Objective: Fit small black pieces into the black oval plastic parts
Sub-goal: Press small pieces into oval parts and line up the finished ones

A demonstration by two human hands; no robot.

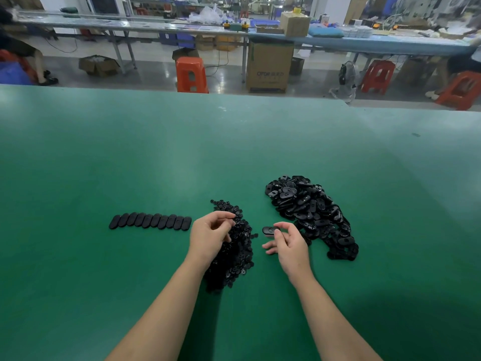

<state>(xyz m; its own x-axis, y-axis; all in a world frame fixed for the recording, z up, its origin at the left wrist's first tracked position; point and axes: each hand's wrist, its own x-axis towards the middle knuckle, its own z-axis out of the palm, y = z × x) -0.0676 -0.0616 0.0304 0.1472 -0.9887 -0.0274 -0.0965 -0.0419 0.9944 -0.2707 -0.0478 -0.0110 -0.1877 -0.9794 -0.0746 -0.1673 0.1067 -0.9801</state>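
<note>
On the green table [234, 152] a heap of small black pieces [234, 256] lies in front of me. My left hand [210, 235] hovers over its upper part, fingers curled, fingertips pinching at a small piece at the heap's top. My right hand [289, 243] pinches one black oval part [269, 230] between thumb and forefinger, just right of the heap. A larger pile of black oval parts [312, 212] lies to the right. A neat overlapping row of oval parts [151, 220] lies flat to the left.
The table's far edge runs across the upper view, with orange stools [191, 74], a cardboard box [269, 65] and a long workbench [234, 29] beyond. Bare green surface stretches behind and to both sides of the piles.
</note>
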